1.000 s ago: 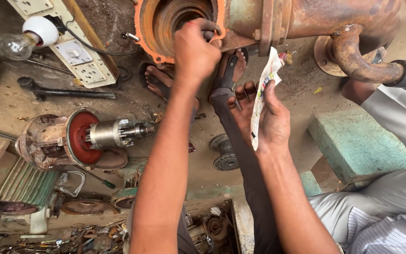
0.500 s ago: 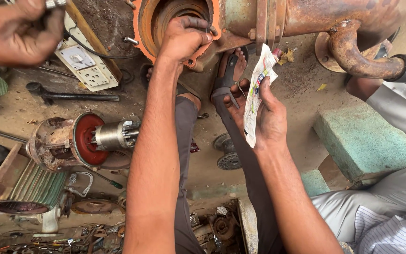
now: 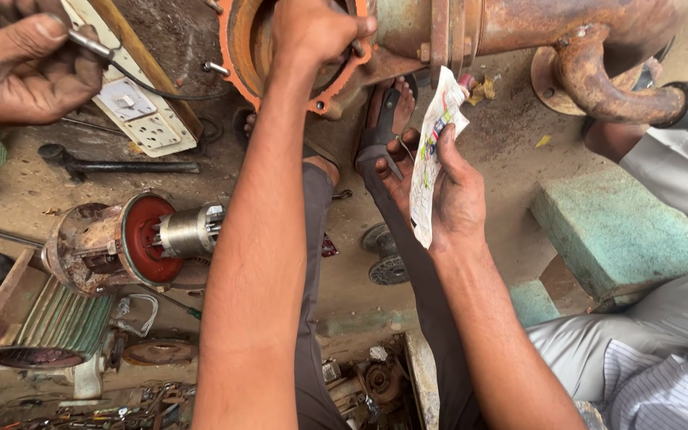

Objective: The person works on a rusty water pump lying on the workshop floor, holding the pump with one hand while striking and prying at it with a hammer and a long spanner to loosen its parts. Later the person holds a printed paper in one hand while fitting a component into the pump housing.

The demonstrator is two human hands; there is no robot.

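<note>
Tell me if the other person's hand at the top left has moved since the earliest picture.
Yes. The co-worker's hand, absent at first, has come in from the left over the white switchboard, pinching a metal tool.

Soft, even daylight is falling from above — shadows are staying faint. Nothing is glaring. The centre is looking sharp, while edges are stretching slightly and blurring — wide-lens distortion.

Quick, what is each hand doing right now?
Left hand: closed, fingers gripping the orange rim of the rusty pump housing.
Right hand: closed on a crumpled printed paper packet.
</note>
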